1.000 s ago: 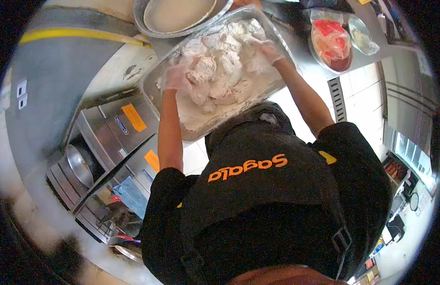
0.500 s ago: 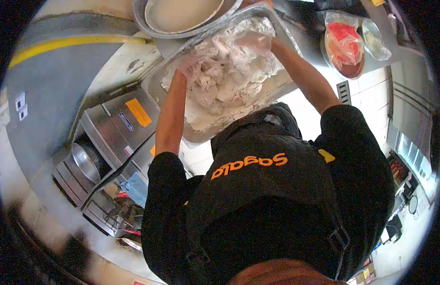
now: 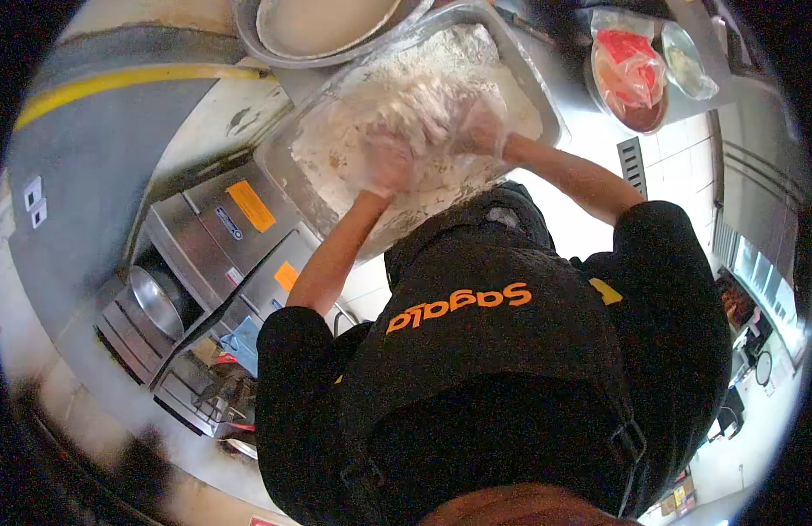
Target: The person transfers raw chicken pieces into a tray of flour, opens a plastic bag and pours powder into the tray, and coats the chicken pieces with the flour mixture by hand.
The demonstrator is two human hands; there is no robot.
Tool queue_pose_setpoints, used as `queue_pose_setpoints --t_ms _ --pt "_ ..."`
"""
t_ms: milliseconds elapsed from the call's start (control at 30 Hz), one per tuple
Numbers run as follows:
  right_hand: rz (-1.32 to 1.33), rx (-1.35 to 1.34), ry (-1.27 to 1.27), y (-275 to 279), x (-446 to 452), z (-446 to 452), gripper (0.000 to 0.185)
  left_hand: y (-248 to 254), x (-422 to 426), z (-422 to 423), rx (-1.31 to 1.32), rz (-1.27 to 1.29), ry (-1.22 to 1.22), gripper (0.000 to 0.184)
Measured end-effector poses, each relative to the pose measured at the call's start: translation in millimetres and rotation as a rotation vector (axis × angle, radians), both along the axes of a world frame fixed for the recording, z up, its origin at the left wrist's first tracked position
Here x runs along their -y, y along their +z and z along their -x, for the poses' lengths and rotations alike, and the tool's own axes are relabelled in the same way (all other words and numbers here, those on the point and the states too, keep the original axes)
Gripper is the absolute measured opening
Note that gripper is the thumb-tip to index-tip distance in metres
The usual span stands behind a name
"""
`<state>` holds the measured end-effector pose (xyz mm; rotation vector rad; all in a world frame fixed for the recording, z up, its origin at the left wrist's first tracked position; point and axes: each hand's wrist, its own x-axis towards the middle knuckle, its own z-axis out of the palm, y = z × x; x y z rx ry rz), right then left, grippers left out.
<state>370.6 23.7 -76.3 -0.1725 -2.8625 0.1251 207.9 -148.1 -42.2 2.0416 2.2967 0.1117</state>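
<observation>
Both my hands, in thin clear gloves, are inside a metal tray [image 3: 546,105] of white flour [image 3: 458,53]. My left hand [image 3: 389,165] is low in the flour, left of the middle. To its right, my right hand [image 3: 481,127] touches the floured pieces [image 3: 423,110], which are smeared by motion between and above the hands. Blur hides the fingers of both hands, so their grip cannot be made out.
A round metal bowl of cloudy liquid [image 3: 322,22] stands against the tray's upper left. At the upper right are a bowl with a red plastic bag [image 3: 629,74] and a clear bag [image 3: 686,70]. Steel drawers [image 3: 235,219] lie at the left.
Both hands have moved down the tray toward my body and closer together. The floured pieces have shifted and are now blurred, with more loose flour showing at the left and top.
</observation>
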Motion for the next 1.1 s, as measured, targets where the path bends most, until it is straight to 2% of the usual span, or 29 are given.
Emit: queue_pose_setpoints --t_ms 100,167,233,300,333,367,400,500,567,633,667,700,767,867,933,967,1000,1067,1100 --pt "0.162 0.108 -0.124 51.6 -2.5 42.4 0.05 -37.7 -26.2 7.6 0.114 -0.075 0.194 0.066" --pt "0.176 0.251 -0.204 66.3 -8.2 66.0 0.052 -45.9 -43.5 26.8 0.126 0.044 0.24 0.068" --pt "0.269 0.37 -0.11 99.6 -22.5 73.3 0.051 -71.2 -55.3 42.7 -0.029 -0.092 0.119 0.063" --pt "0.316 0.465 -0.066 112.8 -27.8 70.8 0.052 -87.2 -70.6 56.9 -0.02 -0.02 0.087 0.054" --pt "0.321 0.502 -0.059 112.1 -30.1 69.9 0.052 -90.0 -75.4 65.0 0.064 0.126 0.126 0.048" --pt "0.323 0.476 -0.007 91.3 -32.9 68.0 0.046 -86.2 -76.1 67.5 0.113 0.201 0.148 0.043" --pt "0.304 0.373 0.09 39.9 -41.6 66.9 0.041 -81.9 -77.0 69.8 0.159 0.276 0.172 0.039" --pt "0.092 -0.057 0.356 -114.7 -83.8 55.1 0.028 -41.9 -69.3 67.6 0.197 0.284 0.178 0.03" --pt "0.854 0.296 -0.107 4.7 -62.1 43.4 0.031 -8.3 -52.6 62.0 0.18 0.264 0.126 0.027" --pt "0.576 0.404 -0.221 -20.6 -69.2 20.5 0.03 43.6 -40.0 56.3 0.062 0.156 -0.046 0.028" --pt "0.693 0.474 -0.326 106.1 -41.9 23.2 0.029 68.5 -38.3 52.8 0.075 0.202 -0.034 0.029" --pt "0.581 0.463 -0.254 100.4 -43.5 20.7 0.029 93.6 -36.5 49.2 0.087 0.248 -0.021 0.029" --pt "0.352 0.431 -0.108 80.8 -50.9 15.5 0.029 124.5 -38.4 45.8 0.294 0.572 0.267 0.03" --pt "0.8 0.186 -0.207 67.0 -45.3 9.3 0.029 74.4 -18.6 79.5 0.035 0.52 0.141 0.036" --pt "1.001 0.015 -0.295 91.2 -34.4 5.1 0.031 20.4 -1.5 109.3 0.093 0.335 0.232 0.038" --pt "1.08 -0.075 -0.342 110.6 -26.4 2.8 0.033 16.4 2.1 110.4 0.124 0.246 0.278 0.038" --pt "1.062 -0.07 -0.366 105.6 -31.8 -2.5 0.032 12.4 4.7 111.5 0.067 0.425 0.225 0.038" --pt "0.895 0.148 -0.441 69.0 -47.6 -14.3 0.031 35.4 1.2 104.9 -0.053 0.772 0.108 0.037" --pt "0.801 0.327 -0.476 54.1 -51.4 -20.5 0.031 24.2 9.0 104.4 0.032 0.681 0.071 0.035"
